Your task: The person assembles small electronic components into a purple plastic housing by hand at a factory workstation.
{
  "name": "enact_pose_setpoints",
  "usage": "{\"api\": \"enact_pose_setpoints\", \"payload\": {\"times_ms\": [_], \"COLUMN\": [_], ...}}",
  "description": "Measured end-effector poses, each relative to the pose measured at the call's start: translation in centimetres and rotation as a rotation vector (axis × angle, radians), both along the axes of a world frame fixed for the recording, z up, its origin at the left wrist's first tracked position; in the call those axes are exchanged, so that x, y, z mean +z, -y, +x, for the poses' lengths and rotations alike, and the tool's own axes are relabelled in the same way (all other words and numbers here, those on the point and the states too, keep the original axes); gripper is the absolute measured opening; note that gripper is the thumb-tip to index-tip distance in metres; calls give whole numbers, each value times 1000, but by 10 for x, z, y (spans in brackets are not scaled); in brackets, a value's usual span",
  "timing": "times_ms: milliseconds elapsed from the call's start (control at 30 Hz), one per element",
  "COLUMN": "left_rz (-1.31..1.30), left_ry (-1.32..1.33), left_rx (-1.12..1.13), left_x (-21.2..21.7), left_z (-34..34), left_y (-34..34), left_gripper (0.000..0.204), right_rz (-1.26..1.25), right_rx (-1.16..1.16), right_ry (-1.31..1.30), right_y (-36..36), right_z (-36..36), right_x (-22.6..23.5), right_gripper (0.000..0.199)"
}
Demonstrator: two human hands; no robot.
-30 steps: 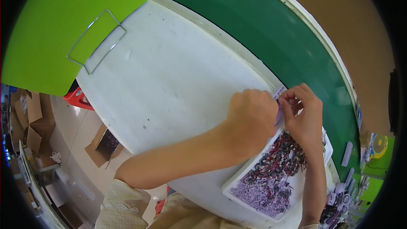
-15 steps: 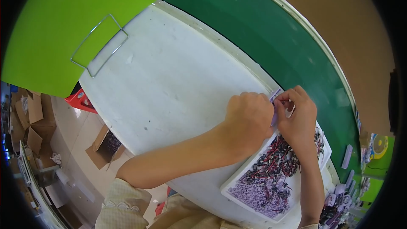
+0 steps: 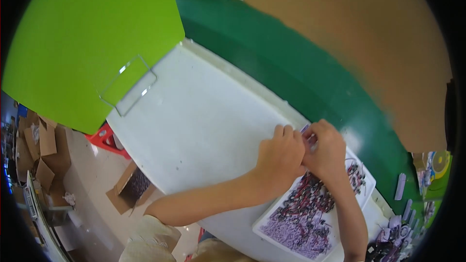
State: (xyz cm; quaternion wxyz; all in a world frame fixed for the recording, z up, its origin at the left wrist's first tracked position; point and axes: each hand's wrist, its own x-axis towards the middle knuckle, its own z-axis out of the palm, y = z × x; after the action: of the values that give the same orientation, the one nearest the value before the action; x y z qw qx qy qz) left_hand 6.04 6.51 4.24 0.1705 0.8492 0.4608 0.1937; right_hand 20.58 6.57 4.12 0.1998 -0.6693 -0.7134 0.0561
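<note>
My left hand [image 3: 280,157] is closed, its fingers curled and its back turned up. Right beside it, my right hand [image 3: 327,150] pinches with thumb and fingertips. Between them they hold a small light-purple plastic piece [image 3: 305,128], of which only a bit shows; my fingers cover the rest. Just below my hands a white tray [image 3: 279,246] lies on the white tabletop [image 3: 213,111]. It holds small purple parts [image 3: 291,230] at its near end and a heap of black connectors with red and black wires [image 3: 308,196] further up.
A green surface [image 3: 272,63] runs along the far side, with a purple strip [image 3: 400,187] on it. More purple parts [image 3: 395,233] pile up at lower right. A bright green panel [image 3: 97,34] with a wire handle [image 3: 150,81] stands at left. Cardboard boxes [image 3: 128,189] sit on the floor.
The view has shifted, so the tabletop and panel appear lower. My hands are still together above the tray; the purple piece shows less between them.
</note>
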Motion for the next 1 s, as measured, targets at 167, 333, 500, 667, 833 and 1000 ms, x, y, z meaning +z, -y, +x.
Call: {"api": "enact_pose_setpoints", "payload": {"times_ms": [167, 333, 500, 667, 833, 1000], "left_rz": [-17, -159, -168, 2, 55, 98], "left_ry": [-36, -118, 89, -2, 14, -41], "left_rx": [3, -34, 30, 72, 24, 7], "left_x": [-9, 3, 13, -1, -29, -49], "left_z": [-4, -10, -14, 36, 135, 192], "left_y": [-4, -11, -44, -102, -140, -135], "left_gripper": [44, 67, 68, 48, 51, 54], "right_rz": [-94, 112, 54, 81, 70, -11], "right_rx": [9, -55, -124, -281, -494, -510], "right_ry": [-38, -39, -112, -285, -319, -299], "right_y": [5, 30, 94, 177, 258, 299], "right_z": [-2, 6, 59, 113, 149, 155], "right_x": [14, 24, 41, 44, 16, 28], "right_gripper": [15, 21, 18, 10, 6, 12]}}
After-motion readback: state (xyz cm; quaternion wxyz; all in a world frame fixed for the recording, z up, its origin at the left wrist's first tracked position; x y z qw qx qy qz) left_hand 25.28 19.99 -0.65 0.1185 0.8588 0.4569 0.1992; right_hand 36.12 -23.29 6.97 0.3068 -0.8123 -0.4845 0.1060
